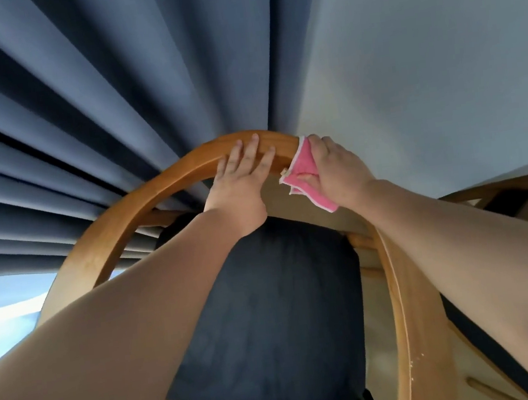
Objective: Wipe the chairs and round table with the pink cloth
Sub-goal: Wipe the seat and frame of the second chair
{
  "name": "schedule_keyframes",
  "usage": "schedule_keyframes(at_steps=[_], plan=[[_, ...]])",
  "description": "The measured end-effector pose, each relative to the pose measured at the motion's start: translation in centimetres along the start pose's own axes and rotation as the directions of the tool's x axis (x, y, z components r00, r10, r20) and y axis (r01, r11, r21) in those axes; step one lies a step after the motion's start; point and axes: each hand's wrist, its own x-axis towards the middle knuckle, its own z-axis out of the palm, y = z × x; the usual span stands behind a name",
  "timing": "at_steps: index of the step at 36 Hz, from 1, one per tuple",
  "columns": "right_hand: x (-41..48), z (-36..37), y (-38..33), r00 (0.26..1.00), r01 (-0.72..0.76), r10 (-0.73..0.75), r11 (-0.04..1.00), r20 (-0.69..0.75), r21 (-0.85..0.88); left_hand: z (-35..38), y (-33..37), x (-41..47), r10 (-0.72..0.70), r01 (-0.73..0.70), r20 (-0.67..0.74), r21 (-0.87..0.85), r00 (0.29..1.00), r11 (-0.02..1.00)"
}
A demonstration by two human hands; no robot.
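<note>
A wooden chair point(168, 181) with a curved armrest rail and a dark blue seat cushion point(280, 323) fills the middle of the head view. My left hand point(240, 176) lies flat on top of the curved rail, fingers spread and holding nothing. Just to its right, my right hand point(334, 168) grips the folded pink cloth point(306, 175) and presses it against the same rail. The round table is hidden from view.
Dark blue pleated curtains point(81, 105) hang behind the chair on the left. A pale wall point(422, 66) stands on the right. Part of a second wooden chair point(502, 199) shows at the right edge. Light wooden floor lies beneath.
</note>
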Motion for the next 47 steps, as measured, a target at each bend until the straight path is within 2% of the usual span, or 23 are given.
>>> schedule_keyframes(at_steps=[10, 30, 38, 47], plan=[[-3.7, 1.8, 3.1, 0.995, -0.099, 0.098, 0.993, 0.024, 0.057, 0.5, 0.6, 0.1, -0.057, 0.058, -0.022, 0.047, 0.998, 0.997], [-10.9, 3.4, 5.1, 0.928, -0.313, 0.327, 0.944, 0.18, -0.104, 0.0, 1.2, 0.0, -0.097, 0.096, 0.005, 0.111, 0.995, 0.989], [-15.0, 4.1, 5.1, 0.903, -0.396, 0.408, 0.912, 0.133, -0.109, -0.2, 1.2, -0.2, -0.102, 0.098, 0.025, 0.14, 0.994, 0.985], [-21.1, 4.7, 3.7, 0.83, -0.532, 0.542, 0.84, 0.135, -0.105, -0.4, 1.2, -0.2, -0.081, 0.07, 0.04, 0.238, 0.996, 0.969]])
